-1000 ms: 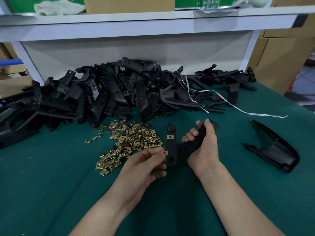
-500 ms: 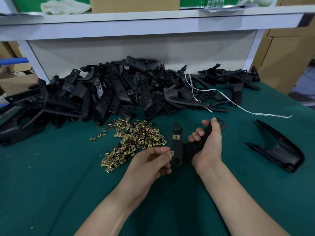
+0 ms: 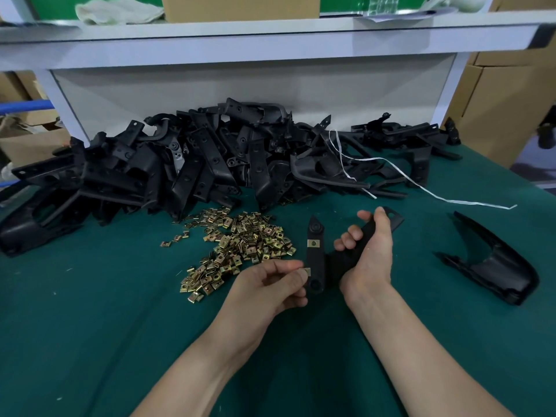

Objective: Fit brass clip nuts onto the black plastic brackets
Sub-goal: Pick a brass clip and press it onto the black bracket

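Your right hand (image 3: 370,260) grips the black bracket (image 3: 316,261) over the green mat (image 3: 90,326), one fitted clip nut (image 3: 313,243) on its upright arm. Your left hand (image 3: 270,287) pinches a second clip nut (image 3: 307,271) against that arm's lower edge, as half a second ago. Loose nuts (image 3: 240,245) lie just left.

A: What's held?
B: The right hand (image 3: 368,260) grips a bracket (image 3: 316,260), the left hand (image 3: 270,284) pinches a clip (image 3: 307,271) at its edge.
A: Near the pinch?
B: A fitted clip (image 3: 313,243) just above, a heap of clips (image 3: 240,245) left
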Motion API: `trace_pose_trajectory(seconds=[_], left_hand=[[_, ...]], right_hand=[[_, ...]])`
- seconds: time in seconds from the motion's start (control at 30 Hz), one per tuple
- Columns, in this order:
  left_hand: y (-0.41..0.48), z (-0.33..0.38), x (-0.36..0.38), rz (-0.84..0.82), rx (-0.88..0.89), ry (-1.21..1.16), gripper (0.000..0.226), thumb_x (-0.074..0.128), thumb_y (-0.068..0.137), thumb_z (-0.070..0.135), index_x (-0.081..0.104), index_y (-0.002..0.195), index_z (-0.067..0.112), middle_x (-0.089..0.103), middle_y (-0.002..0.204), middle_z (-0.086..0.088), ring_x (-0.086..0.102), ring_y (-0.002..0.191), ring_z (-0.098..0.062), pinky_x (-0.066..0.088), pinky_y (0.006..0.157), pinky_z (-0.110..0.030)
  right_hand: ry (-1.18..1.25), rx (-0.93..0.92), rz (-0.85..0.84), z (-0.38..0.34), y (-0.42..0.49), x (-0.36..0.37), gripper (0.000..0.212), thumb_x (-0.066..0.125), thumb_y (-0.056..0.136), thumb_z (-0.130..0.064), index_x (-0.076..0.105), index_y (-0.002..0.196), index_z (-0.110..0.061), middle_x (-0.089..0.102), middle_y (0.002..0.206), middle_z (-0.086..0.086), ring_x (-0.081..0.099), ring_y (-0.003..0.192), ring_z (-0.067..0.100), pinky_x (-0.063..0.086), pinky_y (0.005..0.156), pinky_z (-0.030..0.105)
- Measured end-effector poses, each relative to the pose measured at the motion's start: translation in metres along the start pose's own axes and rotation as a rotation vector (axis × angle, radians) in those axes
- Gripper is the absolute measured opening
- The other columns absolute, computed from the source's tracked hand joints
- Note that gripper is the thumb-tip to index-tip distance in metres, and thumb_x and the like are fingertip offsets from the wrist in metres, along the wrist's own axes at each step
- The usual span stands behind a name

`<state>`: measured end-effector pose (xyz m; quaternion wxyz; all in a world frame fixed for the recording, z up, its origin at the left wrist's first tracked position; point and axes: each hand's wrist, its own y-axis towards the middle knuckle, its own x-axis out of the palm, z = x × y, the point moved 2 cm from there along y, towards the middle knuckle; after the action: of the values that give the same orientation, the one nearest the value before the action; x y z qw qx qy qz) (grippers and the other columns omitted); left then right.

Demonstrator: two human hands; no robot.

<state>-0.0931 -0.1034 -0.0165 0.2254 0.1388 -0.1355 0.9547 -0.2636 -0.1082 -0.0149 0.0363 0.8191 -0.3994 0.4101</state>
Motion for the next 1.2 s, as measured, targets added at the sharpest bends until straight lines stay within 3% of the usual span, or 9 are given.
trace_pose_trajectory(seconds=[0.3, 0.4, 0.47, 0.53, 0.67, 0.77, 0.9, 1.03, 1.2], left_hand=[[-0.002, -0.001, 0.004, 0.050, 0.011, 0.081, 0.013, 0.071, 0.090, 0.009, 0.071, 0.103, 0.009, 0.067, 0.069, 0.003, 0.064, 0.066, -0.008, 0.058, 0.070, -0.026], [-0.003, 0.000, 0.009, 0.105, 0.082, 0.223, 0.016, 0.069, 0.092, 0.023, 0.067, 0.107, 0.020, 0.068, 0.075, 0.007, 0.063, 0.065, -0.004, 0.058, 0.072, -0.026], [-0.005, 0.001, 0.012, 0.098, 0.149, 0.384, 0.019, 0.068, 0.091, 0.036, 0.059, 0.108, 0.034, 0.070, 0.081, 0.010, 0.060, 0.062, 0.001, 0.053, 0.063, -0.017], [-0.007, 0.001, 0.015, 0.112, 0.202, 0.552, 0.015, 0.067, 0.089, 0.045, 0.056, 0.097, 0.040, 0.068, 0.074, 0.015, 0.057, 0.056, 0.003, 0.046, 0.056, -0.012], [-0.009, -0.002, 0.019, 0.158, 0.333, 0.765, 0.028, 0.065, 0.090, 0.051, 0.058, 0.078, 0.027, 0.059, 0.061, 0.024, 0.053, 0.055, 0.001, 0.039, 0.051, -0.012], [-0.009, -0.002, 0.016, 0.248, 0.454, 0.884, 0.035, 0.060, 0.090, 0.055, 0.049, 0.072, 0.027, 0.057, 0.059, 0.013, 0.052, 0.056, -0.006, 0.036, 0.049, -0.016], [-0.007, 0.001, 0.008, 0.363, 0.580, 1.140, 0.032, 0.047, 0.090, 0.058, 0.044, 0.083, 0.026, 0.055, 0.066, 0.009, 0.056, 0.060, -0.014, 0.043, 0.055, -0.034], [-0.004, 0.007, -0.001, 0.451, 0.627, 1.252, 0.035, 0.040, 0.092, 0.060, 0.040, 0.089, 0.025, 0.054, 0.058, 0.009, 0.059, 0.053, -0.019, 0.032, 0.048, -0.031], [-0.003, 0.007, -0.003, 0.470, 0.663, 1.340, 0.038, 0.037, 0.094, 0.060, 0.038, 0.088, 0.022, 0.048, 0.050, 0.009, 0.056, 0.046, -0.023, 0.033, 0.044, -0.030]], right_hand=[[0.024, -0.001, -0.006, -0.001, -0.001, -0.001, 0.026, 0.058, 0.097, -0.044, 0.059, 0.086, -0.021, 0.042, 0.055, -0.007, 0.036, 0.044, 0.010, 0.036, 0.042, 0.020], [0.061, 0.015, 0.000, 0.000, -0.001, -0.002, 0.027, 0.057, 0.097, -0.045, 0.058, 0.085, -0.021, 0.041, 0.056, -0.007, 0.038, 0.045, 0.010, 0.038, 0.044, 0.021], [0.099, 0.028, -0.003, 0.001, 0.000, -0.003, 0.027, 0.056, 0.098, -0.046, 0.057, 0.085, -0.021, 0.041, 0.056, -0.006, 0.039, 0.046, 0.011, 0.040, 0.048, 0.022], [0.130, 0.041, -0.016, 0.000, 0.001, -0.003, 0.028, 0.056, 0.097, -0.047, 0.056, 0.085, -0.022, 0.042, 0.057, -0.006, 0.041, 0.046, 0.011, 0.041, 0.051, 0.024], [0.154, 0.062, -0.050, 0.003, -0.001, -0.004, 0.028, 0.059, 0.095, -0.048, 0.059, 0.083, -0.023, 0.045, 0.058, -0.006, 0.045, 0.047, 0.012, 0.046, 0.052, 0.024], [0.169, 0.090, -0.099, 0.007, -0.003, -0.003, 0.026, 0.060, 0.094, -0.046, 0.060, 0.081, -0.023, 0.047, 0.060, -0.005, 0.048, 0.051, 0.013, 0.050, 0.055, 0.023], [0.167, 0.193, -0.220, 0.013, -0.004, 0.003, 0.020, 0.061, 0.096, -0.035, 0.060, 0.082, -0.021, 0.052, 0.064, -0.003, 0.059, 0.057, 0.016, 0.054, 0.071, 0.031], [0.130, 0.255, -0.314, 0.019, -0.008, 0.007, 0.017, 0.060, 0.098, -0.030, 0.060, 0.085, -0.019, 0.054, 0.069, -0.001, 0.063, 0.067, 0.018, 0.052, 0.084, 0.036], [0.139, 0.281, -0.322, 0.020, -0.008, 0.007, 0.019, 0.060, 0.098, -0.031, 0.060, 0.083, -0.019, 0.055, 0.070, -0.001, 0.062, 0.069, 0.018, 0.053, 0.086, 0.037]])
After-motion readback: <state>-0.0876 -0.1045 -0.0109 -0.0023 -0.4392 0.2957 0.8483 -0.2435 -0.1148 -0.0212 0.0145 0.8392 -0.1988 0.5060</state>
